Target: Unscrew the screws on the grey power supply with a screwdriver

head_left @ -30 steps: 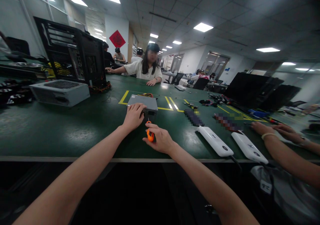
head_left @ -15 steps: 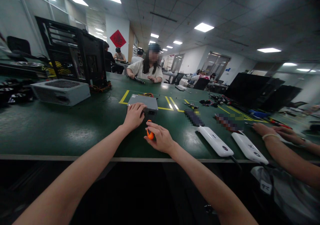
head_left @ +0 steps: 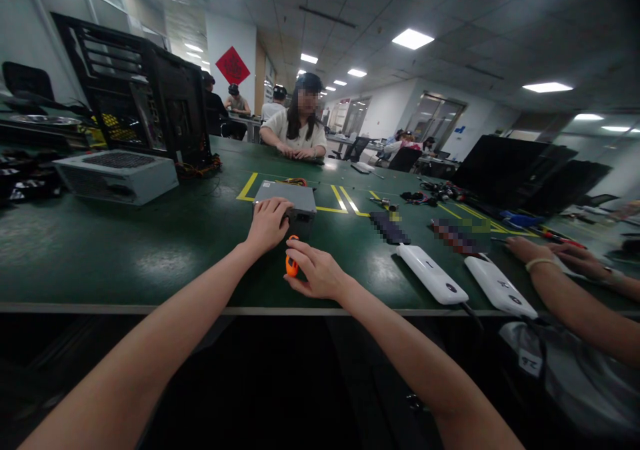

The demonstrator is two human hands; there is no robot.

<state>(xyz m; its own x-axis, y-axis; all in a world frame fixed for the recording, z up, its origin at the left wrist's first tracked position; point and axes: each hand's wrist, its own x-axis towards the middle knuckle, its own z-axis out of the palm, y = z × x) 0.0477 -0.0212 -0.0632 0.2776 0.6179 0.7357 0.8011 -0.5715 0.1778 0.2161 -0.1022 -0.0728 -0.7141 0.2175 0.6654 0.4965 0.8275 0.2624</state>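
Note:
A grey computer power supply [head_left: 295, 197] lies on the green table in front of me, its socket side facing me and coloured wires [head_left: 295, 182] behind it. My left hand [head_left: 270, 223] grips its near left corner, fingers over the top edge. Just short of the box, my right hand [head_left: 317, 271] holds an orange and black screwdriver [head_left: 291, 267] by its handle, which points towards the front face. I cannot make out the shaft or whether the tip touches a screw.
Left stand a second power supply [head_left: 117, 177] and an open black computer case [head_left: 135, 97]. On the right lie white power banks [head_left: 433, 275], cables [head_left: 435, 190] and dark monitors [head_left: 500, 167]. A co-worker's hands [head_left: 530, 250] are far right; another person [head_left: 295, 127] sits opposite.
The screwdriver handle has shifted slightly left and stands more upright, with my right hand around it. My left hand stays on the power supply. The person opposite has brought their hands together.

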